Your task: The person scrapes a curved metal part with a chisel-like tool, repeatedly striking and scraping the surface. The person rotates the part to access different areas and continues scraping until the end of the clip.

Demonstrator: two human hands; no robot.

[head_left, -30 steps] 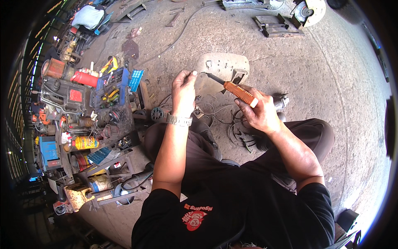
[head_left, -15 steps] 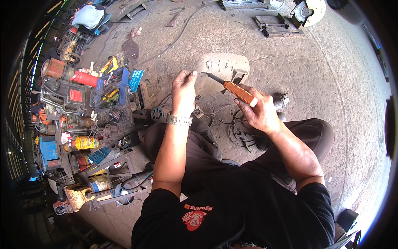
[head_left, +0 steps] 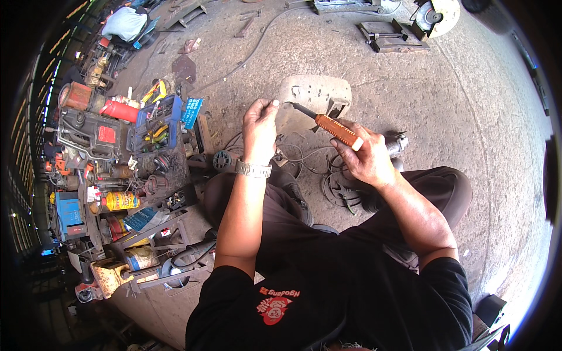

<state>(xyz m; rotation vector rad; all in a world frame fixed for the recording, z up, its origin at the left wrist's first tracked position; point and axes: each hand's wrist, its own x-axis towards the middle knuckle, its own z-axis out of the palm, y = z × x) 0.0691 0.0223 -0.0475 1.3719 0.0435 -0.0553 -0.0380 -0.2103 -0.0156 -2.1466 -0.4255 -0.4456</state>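
My right hand (head_left: 369,155) is wrapped round the ribbed orange handle of a tool with a dark, tapering blade (head_left: 303,111). The blade points up and left, its tip close to my left thumb. My left hand (head_left: 261,120) is closed, thumb uppermost; what its fingers pinch, if anything, is hidden. Beyond both hands is a worn, grey-beige housing (head_left: 319,88) with several small holes and a square opening near its right end. The blade crosses in front of it; I cannot tell whether the tip touches it.
Cables (head_left: 301,153) lie on the floor between my crossed legs, and a grey power tool (head_left: 399,145) is past my right hand. At left stand an open blue toolbox (head_left: 155,126), a yellow bottle (head_left: 122,200) and a red container (head_left: 120,109). A cut-off saw (head_left: 436,17) is at far right.
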